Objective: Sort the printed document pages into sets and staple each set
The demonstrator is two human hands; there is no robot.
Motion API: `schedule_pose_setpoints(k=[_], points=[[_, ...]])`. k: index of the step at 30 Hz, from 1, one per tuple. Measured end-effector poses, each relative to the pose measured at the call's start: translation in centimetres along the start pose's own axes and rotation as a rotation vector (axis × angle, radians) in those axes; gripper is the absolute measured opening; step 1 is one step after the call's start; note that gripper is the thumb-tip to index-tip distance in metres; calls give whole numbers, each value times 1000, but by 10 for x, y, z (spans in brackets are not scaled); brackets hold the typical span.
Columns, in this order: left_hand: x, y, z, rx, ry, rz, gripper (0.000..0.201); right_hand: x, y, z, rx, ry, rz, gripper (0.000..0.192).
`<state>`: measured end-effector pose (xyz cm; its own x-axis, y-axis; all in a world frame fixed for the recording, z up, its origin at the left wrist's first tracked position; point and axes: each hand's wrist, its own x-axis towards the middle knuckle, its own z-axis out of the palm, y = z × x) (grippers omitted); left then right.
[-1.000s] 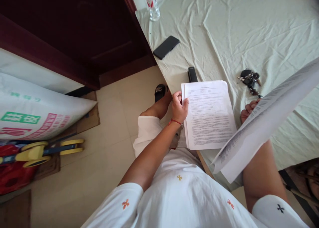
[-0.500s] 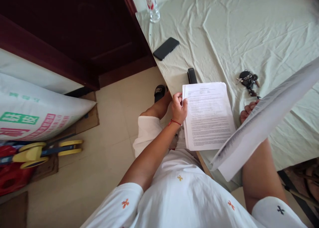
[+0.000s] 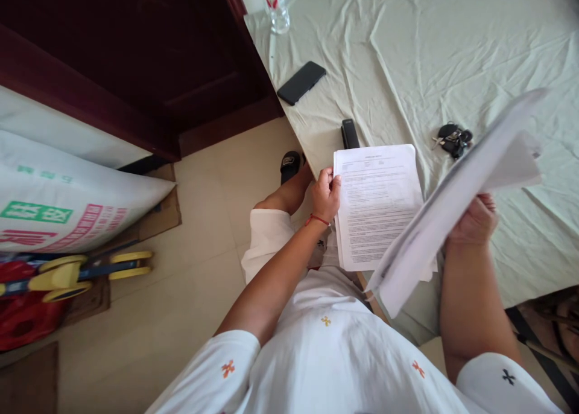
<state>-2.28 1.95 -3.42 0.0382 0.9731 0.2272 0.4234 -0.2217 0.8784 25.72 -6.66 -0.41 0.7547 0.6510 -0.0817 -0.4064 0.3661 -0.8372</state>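
A stack of printed pages (image 3: 377, 206) lies on the pale green sheet (image 3: 407, 52) at the near corner. My left hand (image 3: 325, 194) pinches the stack's left edge near the top. My right hand (image 3: 473, 221) grips a second sheaf of papers (image 3: 452, 197), lifted and tilted so it is seen nearly edge-on, above the right side of the flat stack. A loose page curls at the sheaf's far end.
A black stapler (image 3: 349, 134) lies just beyond the stack. A bunch of keys (image 3: 452, 139), a black phone (image 3: 301, 82) and a water bottle (image 3: 275, 6) are on the sheet. Left of the bed are a dark wooden door, a printed sack (image 3: 67, 197) and a yellow toy (image 3: 76, 272).
My right hand has swung the lifted sheaf left and inward, over the flat stack's right edge, and its back now faces up. My left hand stays on the stack's edge.
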Motion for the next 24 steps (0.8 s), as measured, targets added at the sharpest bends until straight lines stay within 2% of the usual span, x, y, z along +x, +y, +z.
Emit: schedule_pose_setpoints(k=[5,8,14,24], points=[[1,0,-1,16,-14,-25,26,-11,0,9,-237,-119,-67,35],[1,0,0,5,-5,5,30,-11,1,5,-367,-185,-68,34],[1,1,-1,3,-15,24,37,-6,8,-10,-646,-259,-190,25],[1,5,-2,-1,-40,21,34,-6,12,-11,-695,-263,-163,28]])
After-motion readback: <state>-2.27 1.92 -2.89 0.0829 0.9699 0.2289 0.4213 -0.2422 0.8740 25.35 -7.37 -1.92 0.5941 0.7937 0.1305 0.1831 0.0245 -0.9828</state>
